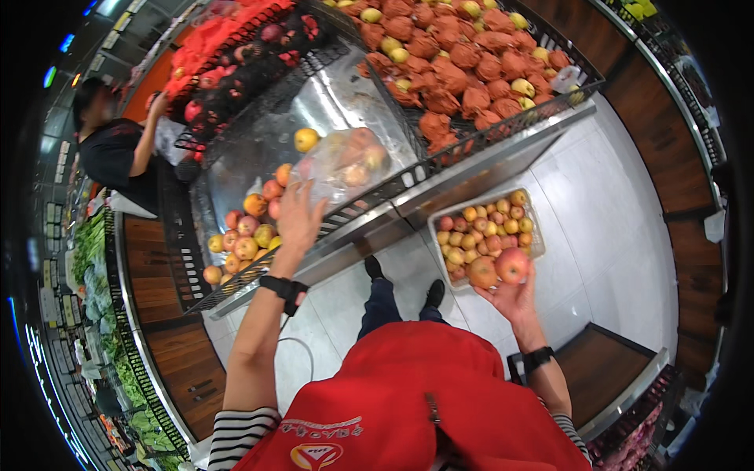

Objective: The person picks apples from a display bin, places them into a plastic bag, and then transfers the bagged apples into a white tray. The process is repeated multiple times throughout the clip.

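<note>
My left hand (pixel 297 221) reaches over the metal-lined display bin (pixel 347 76), its fingers spread and blurred beside loose apples (pixel 247 226). Whether its fingertips touch the fruit or the bag, I cannot tell. Just beyond them lies a clear plastic bag (pixel 353 162) with several apples inside. A single yellow-orange apple (pixel 306 140) rests behind the bag. My right hand (pixel 515 300) holds two large apples from below: a shiny red apple (pixel 512 265) and a duller orange-red apple (pixel 482 271). They are above a pale plastic crate (pixel 539 232) of smaller apples on the floor.
Paper-wrapped fruit (pixel 465 56) fills the neighbouring bin behind a black slotted rail (pixel 506 126). Pomegranates (pixel 221 82) lie at the far left, where another person (pixel 121 141) stands. A brown-topped stand (pixel 601 368) is at my right; leafy vegetables (pixel 97 277) line the left shelf.
</note>
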Demonstrator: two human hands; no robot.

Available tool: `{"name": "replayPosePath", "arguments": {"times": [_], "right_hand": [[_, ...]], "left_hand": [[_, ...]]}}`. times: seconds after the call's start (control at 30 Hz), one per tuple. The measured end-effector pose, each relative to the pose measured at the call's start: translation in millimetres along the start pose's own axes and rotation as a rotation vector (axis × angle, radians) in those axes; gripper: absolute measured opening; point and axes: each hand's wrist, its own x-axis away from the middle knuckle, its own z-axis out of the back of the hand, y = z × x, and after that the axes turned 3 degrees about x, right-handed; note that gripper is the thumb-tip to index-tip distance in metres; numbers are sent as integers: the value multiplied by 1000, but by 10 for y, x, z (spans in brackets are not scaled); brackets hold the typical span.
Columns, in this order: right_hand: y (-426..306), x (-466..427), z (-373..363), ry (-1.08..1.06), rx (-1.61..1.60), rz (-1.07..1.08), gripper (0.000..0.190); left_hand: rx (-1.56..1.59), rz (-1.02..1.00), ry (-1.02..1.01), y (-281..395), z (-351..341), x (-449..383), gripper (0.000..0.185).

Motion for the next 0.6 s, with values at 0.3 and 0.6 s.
{"name": "replayPosePath", "arguments": {"times": [0.3, 0.6], "right_hand": [[305, -834, 1255, 636, 144, -108, 99], [536, -1475, 1748, 815, 94, -64, 99]], "left_hand": [[73, 199, -180, 73, -48, 96, 40], [385, 420, -224, 33, -24, 114, 33]]}}
